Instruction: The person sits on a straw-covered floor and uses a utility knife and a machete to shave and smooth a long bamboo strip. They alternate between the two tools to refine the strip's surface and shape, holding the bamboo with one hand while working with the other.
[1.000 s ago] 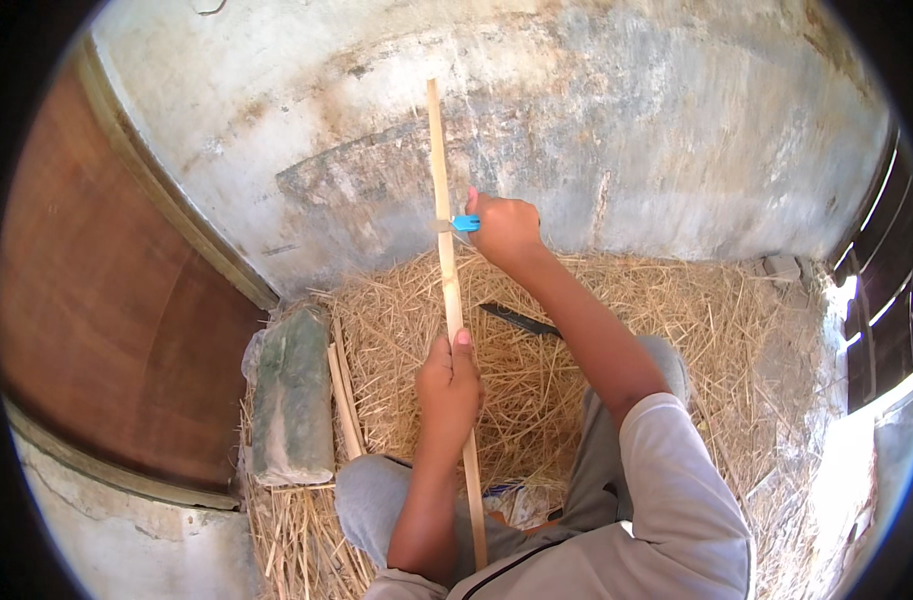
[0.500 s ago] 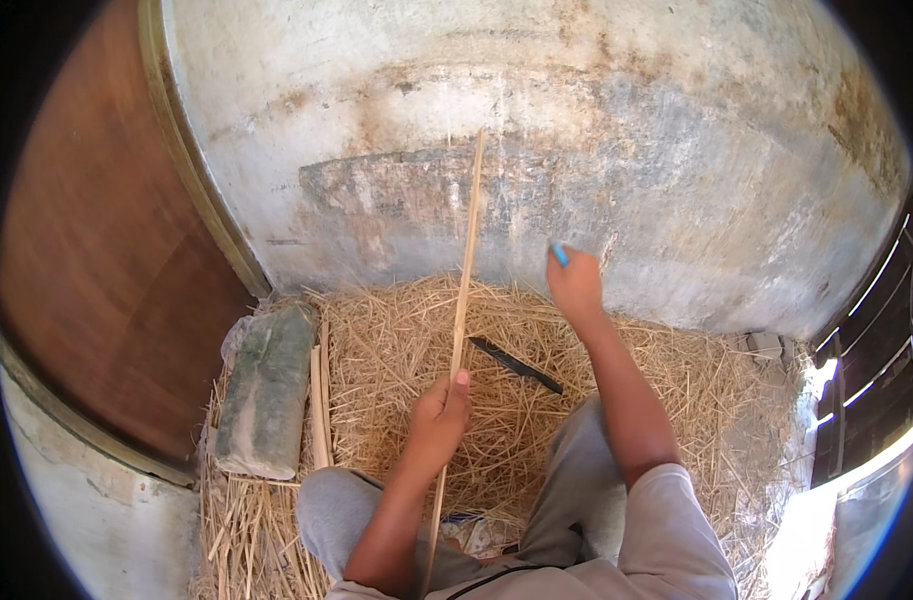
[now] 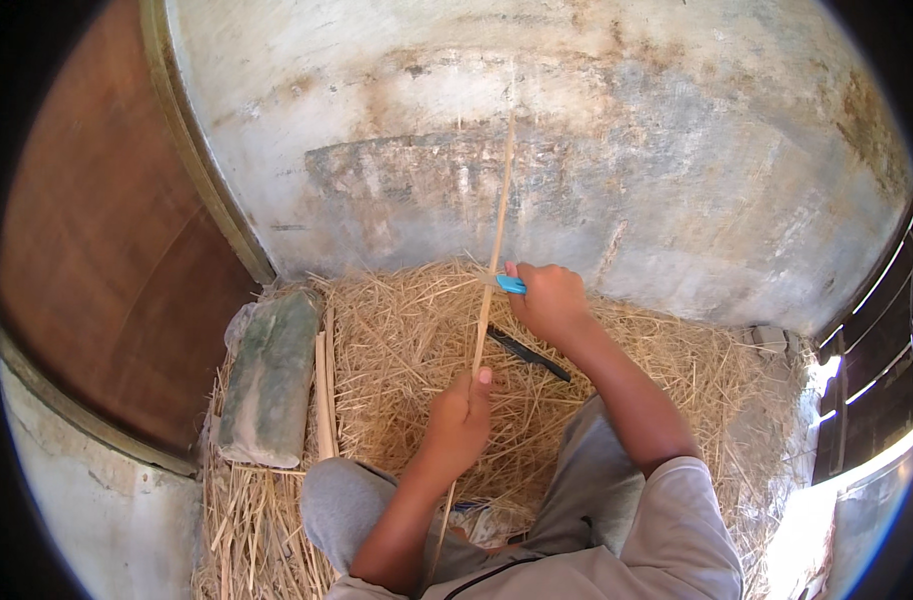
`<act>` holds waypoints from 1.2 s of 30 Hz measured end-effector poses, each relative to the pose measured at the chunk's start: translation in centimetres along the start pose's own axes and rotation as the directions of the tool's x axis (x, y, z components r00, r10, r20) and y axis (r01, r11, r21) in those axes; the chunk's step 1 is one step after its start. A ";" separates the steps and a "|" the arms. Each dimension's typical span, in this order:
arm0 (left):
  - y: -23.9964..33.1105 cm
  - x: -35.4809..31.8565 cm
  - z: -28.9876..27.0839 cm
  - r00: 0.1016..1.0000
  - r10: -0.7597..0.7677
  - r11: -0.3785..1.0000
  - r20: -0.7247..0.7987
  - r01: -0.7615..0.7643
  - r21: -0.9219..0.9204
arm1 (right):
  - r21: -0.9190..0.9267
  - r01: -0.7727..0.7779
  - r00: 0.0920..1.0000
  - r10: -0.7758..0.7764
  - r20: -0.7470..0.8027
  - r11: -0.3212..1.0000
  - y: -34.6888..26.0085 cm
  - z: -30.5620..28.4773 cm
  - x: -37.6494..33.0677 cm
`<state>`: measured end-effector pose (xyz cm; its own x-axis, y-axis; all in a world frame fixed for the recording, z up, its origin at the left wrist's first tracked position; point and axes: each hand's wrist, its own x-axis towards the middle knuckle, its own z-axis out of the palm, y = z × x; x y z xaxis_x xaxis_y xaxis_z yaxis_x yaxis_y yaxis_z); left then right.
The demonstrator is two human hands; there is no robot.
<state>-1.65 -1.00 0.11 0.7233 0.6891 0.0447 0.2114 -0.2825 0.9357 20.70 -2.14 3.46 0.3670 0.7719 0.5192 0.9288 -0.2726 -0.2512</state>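
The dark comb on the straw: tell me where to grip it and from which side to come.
Grip the dark comb at its bare right end, coming from above on the right. It lies flat and slanted on the straw, and its left end runs under the thin stick near the right hand.

Loose straw (image 3: 407, 340) covers the floor below a stained concrete wall (image 3: 577, 130). A grey-green slab (image 3: 272, 375) lies beside thin wooden strips (image 3: 324, 395), near a dark comb-like tool (image 3: 529, 353).
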 end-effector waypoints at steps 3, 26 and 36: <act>-1.3 0.0 -0.5 1.000 0.006 0.999 -0.008 -0.006 -0.036 | 0.029 0.036 0.999 -0.036 -0.002 0.999 -0.7 0.5 -0.3; 1.5 -1.5 -0.1 0.996 -0.023 0.963 -0.086 0.045 0.266 | -0.039 -0.026 0.979 0.033 0.199 0.999 -1.0 1.5 -1.4; 1.3 -1.0 0.5 0.992 -0.089 0.921 -0.095 0.118 0.371 | -0.150 -0.144 0.946 0.181 0.270 0.978 -0.6 2.7 1.3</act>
<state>-1.78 -2.35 1.12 0.6360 0.7717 -0.0060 0.5242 -0.4264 0.7371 20.52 0.57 2.10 0.5007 0.8359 0.2250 0.8634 -0.4639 -0.1982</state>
